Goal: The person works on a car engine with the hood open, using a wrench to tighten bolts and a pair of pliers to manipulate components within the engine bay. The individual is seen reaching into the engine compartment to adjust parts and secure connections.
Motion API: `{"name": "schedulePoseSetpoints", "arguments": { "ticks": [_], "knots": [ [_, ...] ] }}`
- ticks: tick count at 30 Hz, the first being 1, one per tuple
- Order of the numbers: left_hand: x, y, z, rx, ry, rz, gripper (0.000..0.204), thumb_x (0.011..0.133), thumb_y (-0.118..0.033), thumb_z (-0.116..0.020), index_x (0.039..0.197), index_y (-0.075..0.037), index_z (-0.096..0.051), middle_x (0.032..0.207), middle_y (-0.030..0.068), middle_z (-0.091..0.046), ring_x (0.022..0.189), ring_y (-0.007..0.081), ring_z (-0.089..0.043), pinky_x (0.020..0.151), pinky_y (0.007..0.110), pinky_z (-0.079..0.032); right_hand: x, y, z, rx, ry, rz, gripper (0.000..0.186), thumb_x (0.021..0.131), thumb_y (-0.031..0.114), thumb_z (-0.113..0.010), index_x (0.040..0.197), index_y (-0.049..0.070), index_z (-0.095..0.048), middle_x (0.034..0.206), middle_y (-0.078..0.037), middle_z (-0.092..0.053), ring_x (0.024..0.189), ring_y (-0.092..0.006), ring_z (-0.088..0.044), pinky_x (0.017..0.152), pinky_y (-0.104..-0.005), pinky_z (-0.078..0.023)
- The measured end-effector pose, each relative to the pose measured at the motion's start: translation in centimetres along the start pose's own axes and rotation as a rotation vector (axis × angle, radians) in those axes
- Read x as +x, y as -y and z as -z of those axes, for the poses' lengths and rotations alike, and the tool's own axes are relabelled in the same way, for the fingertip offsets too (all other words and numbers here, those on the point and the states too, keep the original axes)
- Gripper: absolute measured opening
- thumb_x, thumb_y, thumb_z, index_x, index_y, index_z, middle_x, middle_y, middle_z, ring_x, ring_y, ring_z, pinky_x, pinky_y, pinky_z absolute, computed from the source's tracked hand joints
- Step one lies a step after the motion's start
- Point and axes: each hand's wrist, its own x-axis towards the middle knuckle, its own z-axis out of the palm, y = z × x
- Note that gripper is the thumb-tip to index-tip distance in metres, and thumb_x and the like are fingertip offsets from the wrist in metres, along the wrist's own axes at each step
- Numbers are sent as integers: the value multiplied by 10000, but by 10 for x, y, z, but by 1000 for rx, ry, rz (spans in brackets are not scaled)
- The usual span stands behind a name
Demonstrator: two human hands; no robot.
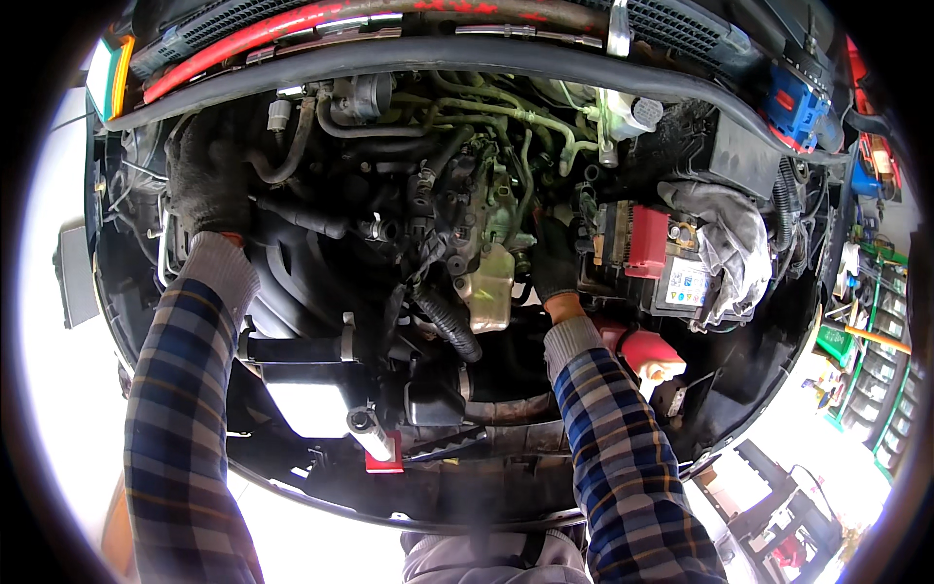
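I lean over an open car engine bay with both forearms in plaid sleeves reaching in. My left hand, in a dark work glove, is at the left side of the engine, next to a curved black hose. Its fingers blend into the dark parts there. Deep between the engine block and the car battery is my right hand, also dark-gloved. Engine parts and shadow hide its fingers, so what they touch cannot be made out. A ribbed black hose lies between my arms.
A grey rag drapes over the battery, beside its red terminal cover. Along the far edge lie a red bar and a blue power tool. A red container sits right of my right wrist. Shelving stands at right.
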Motion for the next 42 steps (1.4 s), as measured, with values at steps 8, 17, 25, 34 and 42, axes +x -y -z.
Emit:
{"name": "schedulePoseSetpoints", "arguments": {
  "ticks": [8, 17, 25, 34, 42],
  "knots": [
    [-3, 13, -6, -53, 9, 56, 444, 935, -323, -589, 1288, -67, -670, 1321, 198, -610, 1274, 386, -538, 1110, 488, -406, 8, -7, -8, -10, -19, -53, 600, 816, -40, -602, 1397, 106, -590, 1305, -144, -578, 1248, -322, -563, 1052, -364, -444],
    [-4, 27, -5, -73, -12, -20, 459, 934, -349, -586, 1286, -65, -666, 1325, 202, -601, 1263, 383, -552, 1104, 486, -416, 15, 18, -5, 232, 6, -358, 717, 818, -97, -582, 1485, 117, -431, 1316, -178, -591, 1205, -350, -600, 1000, -406, -477],
    [-4, 21, -6, -35, 30, 6, 456, 935, -339, -595, 1293, -65, -664, 1325, 203, -600, 1280, 380, -547, 1108, 480, -415, 24, -23, -17, 301, 226, -522, 643, 807, -77, -630, 1422, 12, -467, 1317, -223, -588, 1174, -383, -607, 1020, -391, -462],
    [-2, 28, -8, -150, 18, 38, 451, 945, -359, -614, 1280, -63, -674, 1296, 197, -619, 1269, 377, -556, 1107, 472, -414, 17, -2, -6, -9, 176, -346, 601, 878, 50, -612, 1461, 49, -464, 1410, -244, -543, 1280, -417, -551, 1047, -459, -443],
    [-3, 24, -13, -101, 17, 35, 448, 947, -372, -612, 1265, -64, -681, 1313, 186, -621, 1258, 371, -562, 1098, 475, -422, 11, -6, -12, 223, 54, -454, 679, 825, -29, -600, 1475, 105, -455, 1421, -183, -588, 1275, -364, -596, 1020, -415, -485]
  ]
}}
